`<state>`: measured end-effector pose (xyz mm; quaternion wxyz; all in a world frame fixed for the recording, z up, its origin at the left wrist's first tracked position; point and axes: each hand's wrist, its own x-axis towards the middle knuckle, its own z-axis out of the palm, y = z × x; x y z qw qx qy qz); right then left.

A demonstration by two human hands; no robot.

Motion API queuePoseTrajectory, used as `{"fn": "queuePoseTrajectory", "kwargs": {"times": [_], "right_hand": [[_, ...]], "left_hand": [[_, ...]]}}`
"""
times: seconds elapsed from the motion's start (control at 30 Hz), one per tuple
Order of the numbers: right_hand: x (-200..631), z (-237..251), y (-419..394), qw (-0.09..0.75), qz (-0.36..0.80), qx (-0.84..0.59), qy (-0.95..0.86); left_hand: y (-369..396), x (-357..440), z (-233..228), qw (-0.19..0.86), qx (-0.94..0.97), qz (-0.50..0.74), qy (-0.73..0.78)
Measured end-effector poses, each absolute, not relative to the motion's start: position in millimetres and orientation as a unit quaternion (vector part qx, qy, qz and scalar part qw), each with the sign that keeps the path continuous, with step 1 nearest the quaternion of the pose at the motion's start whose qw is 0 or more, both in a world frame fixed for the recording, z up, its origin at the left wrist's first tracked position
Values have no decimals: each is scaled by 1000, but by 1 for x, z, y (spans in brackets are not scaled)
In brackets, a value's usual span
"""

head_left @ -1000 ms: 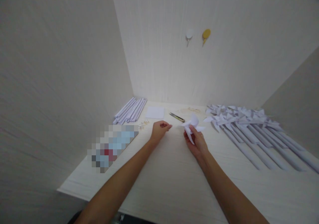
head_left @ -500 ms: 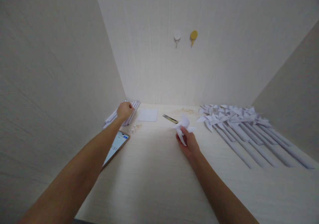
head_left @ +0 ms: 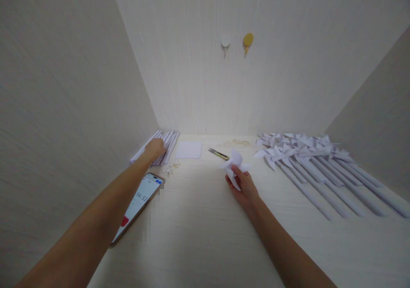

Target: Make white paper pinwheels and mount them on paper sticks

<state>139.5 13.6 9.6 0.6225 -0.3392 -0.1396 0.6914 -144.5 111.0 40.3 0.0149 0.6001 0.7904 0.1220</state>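
Note:
My left hand [head_left: 155, 148] is down on a pile of rolled white paper sticks [head_left: 171, 145] by the left wall. Its fingers are curled together among the sticks, and the fingertips are partly hidden, so I cannot tell whether one is gripped. Between thumb and fingers my right hand [head_left: 242, 185] pinches a white paper pinwheel head [head_left: 236, 156], whose curved blades stick out above the hand. Just beyond the pinwheel lies a pair of small thread snips [head_left: 218, 154], blades pointing left.
Finished paper pinwheels on sticks [head_left: 304, 155] lie in a heap at the right. A stack of square white paper [head_left: 188, 150] sits at the back, with small pale bits [head_left: 172, 167] nearby. A phone [head_left: 141, 202] showing a timer lies partly under my left forearm. Two hooks [head_left: 248, 40] are on the wall.
My left hand has come down and slightly left onto the paper sticks, and more of the phone shows. My right hand keeps hold of the pinwheel head, nearly still.

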Motion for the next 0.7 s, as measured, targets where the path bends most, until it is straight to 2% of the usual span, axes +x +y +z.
{"fn": "queuePoseTrajectory", "kwargs": {"times": [0.3,0.5,0.53,0.6,0.63,0.7], "right_hand": [[141,8,15,623,693,-334,-144],[142,4,15,632,691,-323,-136],[143,4,15,635,689,-324,-130],[144,3,15,643,684,-322,-127],[144,3,14,645,682,-318,-132],[145,2,14,645,681,-315,-146]], "left_hand": [[112,-137,55,89,532,261,801],[78,-80,52,262,524,397,707],[67,-66,48,315,524,414,674],[42,-41,38,549,449,486,511],[29,-30,32,625,412,489,447],[6,-13,21,715,367,466,370]]}}
